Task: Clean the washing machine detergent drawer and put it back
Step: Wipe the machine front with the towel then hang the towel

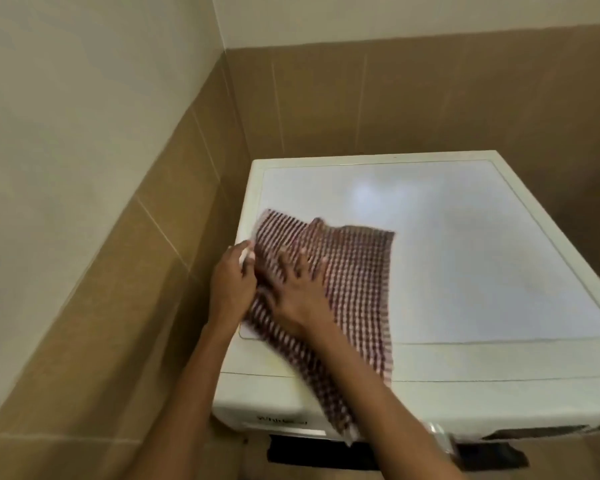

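A red-and-white checked cloth (pixel 347 282) lies spread over the front left of the white washing machine's top (pixel 465 244), and its lower corner hangs over the front panel. My right hand (pixel 298 292) presses flat on the cloth with fingers spread. At the cloth's left edge, my left hand (pixel 231 282) grips the fabric with curled fingers, and a small white patch shows at its fingertips. The front panel section with blurred brand lettering (pixel 281 419) sits flush at the front left. No loose drawer is visible.
The machine stands in a corner, with brown tiled walls (pixel 136 271) close on the left and behind, and cream wall above. A narrow gap runs along its left side. A dark opening (pixel 312 452) shows below the front panel.
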`<state>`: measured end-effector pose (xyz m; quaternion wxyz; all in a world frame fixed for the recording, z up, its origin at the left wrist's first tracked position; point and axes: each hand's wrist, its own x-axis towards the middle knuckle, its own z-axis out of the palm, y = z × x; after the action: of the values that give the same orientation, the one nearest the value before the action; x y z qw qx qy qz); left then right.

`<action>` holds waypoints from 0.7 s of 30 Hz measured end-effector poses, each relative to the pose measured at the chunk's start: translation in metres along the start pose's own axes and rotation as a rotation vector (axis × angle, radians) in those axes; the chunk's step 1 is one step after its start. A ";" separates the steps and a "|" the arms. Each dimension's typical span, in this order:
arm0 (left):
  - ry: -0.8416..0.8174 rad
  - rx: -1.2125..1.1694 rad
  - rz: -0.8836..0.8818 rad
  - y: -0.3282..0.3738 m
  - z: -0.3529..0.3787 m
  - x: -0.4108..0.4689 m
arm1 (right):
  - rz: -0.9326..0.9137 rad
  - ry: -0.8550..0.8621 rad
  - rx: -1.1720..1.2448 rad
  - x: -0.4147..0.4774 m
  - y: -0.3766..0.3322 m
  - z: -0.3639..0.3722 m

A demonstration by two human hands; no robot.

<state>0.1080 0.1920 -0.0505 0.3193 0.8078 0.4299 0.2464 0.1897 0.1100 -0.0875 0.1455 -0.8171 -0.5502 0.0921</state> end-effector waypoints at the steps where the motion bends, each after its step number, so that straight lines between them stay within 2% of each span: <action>1: -0.034 -0.001 -0.006 -0.004 0.003 -0.005 | -0.057 -0.039 -0.014 -0.014 -0.015 0.004; 5: -0.167 0.142 0.049 -0.020 0.019 -0.009 | -0.125 -0.135 -0.136 -0.009 -0.013 0.003; 8: -0.215 0.208 0.111 -0.013 0.033 0.002 | -0.098 -0.115 -0.150 0.022 0.012 -0.008; 12: -0.276 0.296 0.106 0.001 0.051 0.022 | -0.055 -0.069 -0.196 0.045 0.029 -0.013; 16: -0.220 0.380 0.041 -0.003 0.052 -0.015 | -0.166 -0.069 -0.226 0.023 0.029 -0.001; 19: -0.154 0.415 -0.037 0.004 0.055 -0.061 | -0.290 0.005 -0.241 -0.008 0.032 0.006; 21: -0.168 0.430 -0.020 0.013 0.066 -0.065 | -0.307 0.030 -0.151 -0.017 0.044 0.003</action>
<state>0.1265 0.1110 -0.0931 0.1769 0.8706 0.4524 0.0777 0.2211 0.0789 -0.1052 0.1045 -0.7334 -0.6715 0.0151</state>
